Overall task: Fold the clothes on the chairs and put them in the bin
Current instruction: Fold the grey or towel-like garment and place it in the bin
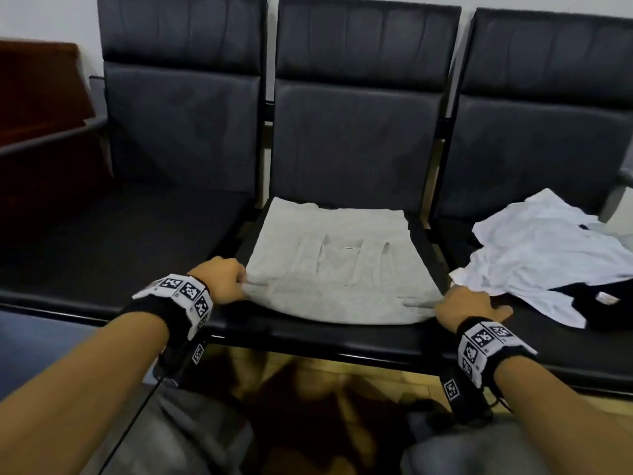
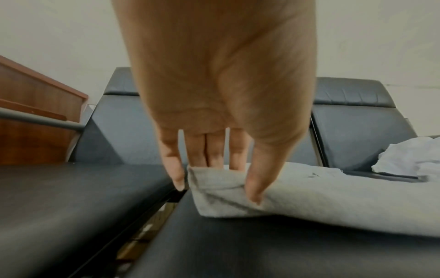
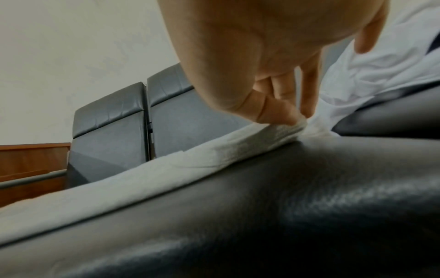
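Grey garment [image 1: 337, 269] lay flat on middle chair seat [image 1: 308, 341], part-folded; left hand [image 1: 219, 281] and right hand [image 1: 462, 308] each pinched a near corner. White clothes [image 1: 548, 248] unfolded; bin unseen.

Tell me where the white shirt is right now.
In the head view the white shirt lies crumpled on the right-hand chair, partly over a black garment, just right of the right hand and the grey garment.
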`<action>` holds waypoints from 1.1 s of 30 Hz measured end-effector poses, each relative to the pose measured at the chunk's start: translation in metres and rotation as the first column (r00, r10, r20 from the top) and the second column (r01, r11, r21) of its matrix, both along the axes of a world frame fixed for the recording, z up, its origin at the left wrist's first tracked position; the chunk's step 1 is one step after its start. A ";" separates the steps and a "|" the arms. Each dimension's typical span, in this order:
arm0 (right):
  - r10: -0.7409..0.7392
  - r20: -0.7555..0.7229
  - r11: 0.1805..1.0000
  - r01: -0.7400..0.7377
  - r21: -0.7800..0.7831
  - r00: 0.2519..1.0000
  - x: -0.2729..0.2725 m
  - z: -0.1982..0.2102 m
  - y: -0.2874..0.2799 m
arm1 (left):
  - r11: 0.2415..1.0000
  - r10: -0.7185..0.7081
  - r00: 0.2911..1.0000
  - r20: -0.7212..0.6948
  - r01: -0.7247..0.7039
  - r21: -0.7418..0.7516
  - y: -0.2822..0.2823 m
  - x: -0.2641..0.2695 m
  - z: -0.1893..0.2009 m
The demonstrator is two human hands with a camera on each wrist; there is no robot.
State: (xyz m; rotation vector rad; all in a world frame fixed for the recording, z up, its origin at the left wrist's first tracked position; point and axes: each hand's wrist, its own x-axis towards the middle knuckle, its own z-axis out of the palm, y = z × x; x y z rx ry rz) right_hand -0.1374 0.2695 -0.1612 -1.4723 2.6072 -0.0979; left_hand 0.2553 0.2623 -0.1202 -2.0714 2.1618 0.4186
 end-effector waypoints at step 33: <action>0.290 0.341 0.931 -0.346 0.117 0.894 0.049 0.008 -0.225 | 0.990 0.098 0.900 -0.424 -0.046 0.132 -0.223 -0.099 -0.033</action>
